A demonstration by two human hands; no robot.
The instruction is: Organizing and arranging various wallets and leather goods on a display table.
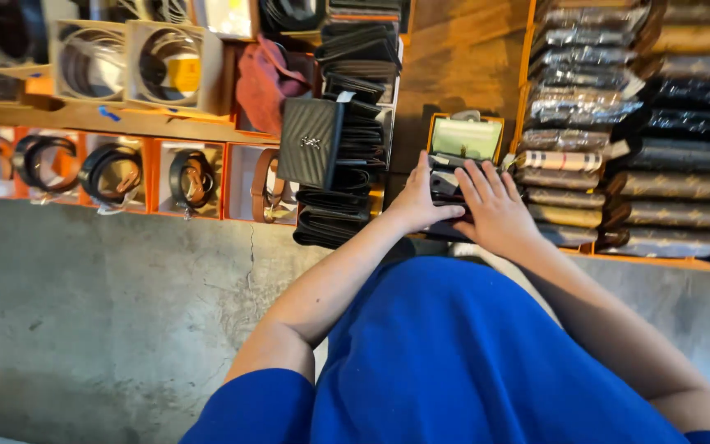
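Both my hands are on a dark wallet [445, 201], which lies just right of centre, at the near edge of the display surface [462, 74]. My left hand [415, 200] grips its left end, fingers curled over the top and thumb reaching across the front. My right hand [495, 207] lies over its right side with fingers [481, 179] spread flat, pressing more than clasping (what the palm does beneath, I cannot tell). The hold reads as steadying from two sides so the piece sits square.

At 12 o'clock from the hands stands one open orange box [465, 136] with a pale lining, its lid tilted back, presumably to show its contents.

At 9 o'clock a stack of black wallets [347, 148] rises on edge, one quilted black purse [311, 141] propped in front, face out for viewing. Count of the stack: not determinable.

Further toward 9 o'clock, five orange trays [125, 173] are visible, one coiled belt in each. Above them, two white boxes [137, 62] with coiled belts.

At 3 o'clock, rows of patterned brown wallets [659, 185], overlapped like shingles; several wrapped in clear film.
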